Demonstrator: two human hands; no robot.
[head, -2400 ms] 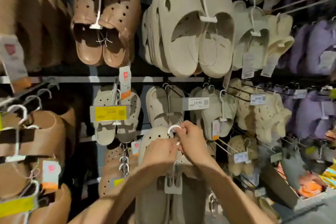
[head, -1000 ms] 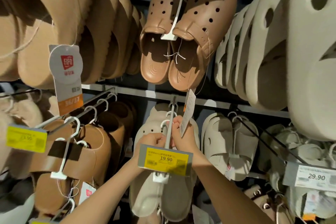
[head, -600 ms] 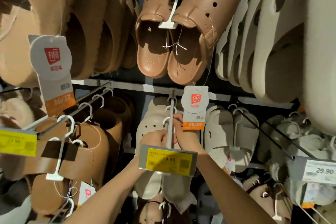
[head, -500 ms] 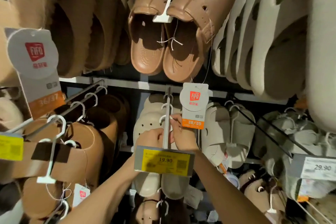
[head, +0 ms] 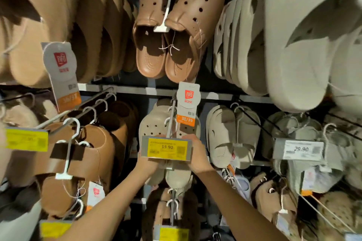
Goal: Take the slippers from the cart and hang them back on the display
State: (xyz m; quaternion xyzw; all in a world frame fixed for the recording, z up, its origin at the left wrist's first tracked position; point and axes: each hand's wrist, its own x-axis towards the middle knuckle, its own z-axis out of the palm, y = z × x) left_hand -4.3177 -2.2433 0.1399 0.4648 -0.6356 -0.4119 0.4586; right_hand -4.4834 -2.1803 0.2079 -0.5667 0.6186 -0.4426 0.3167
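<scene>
Hands are working behind the yellow price tag [head: 168,149] at the tip of the display peg [head: 172,118], so most of both is hidden. The left hand [head: 146,163] is coming up under the tag's left end and the right hand [head: 197,155] is wrapping past its right end; whether the fingers are pinching the hanger or only steadying the pair cannot be told, since the tag is covering them. Beige slippers [head: 177,177] are hanging just below the tag, their toes pointing down between the two wrists, with more perforated beige clogs [head: 150,125] already sitting further back on the same peg. Judging by that, the pair is being slid onto the peg from its open front end, and the hands are staying close to the hook to keep it from slipping off the tip. A size label reading 38/39 [head: 188,103] is dangling down from the brown perforated clogs [head: 172,25] above, just beside the peg. The cart is not appearing in view. Neighbouring pegs are carrying tan strap sandals [head: 78,154] on the left and grey slides [head: 233,135] on the right.
</scene>
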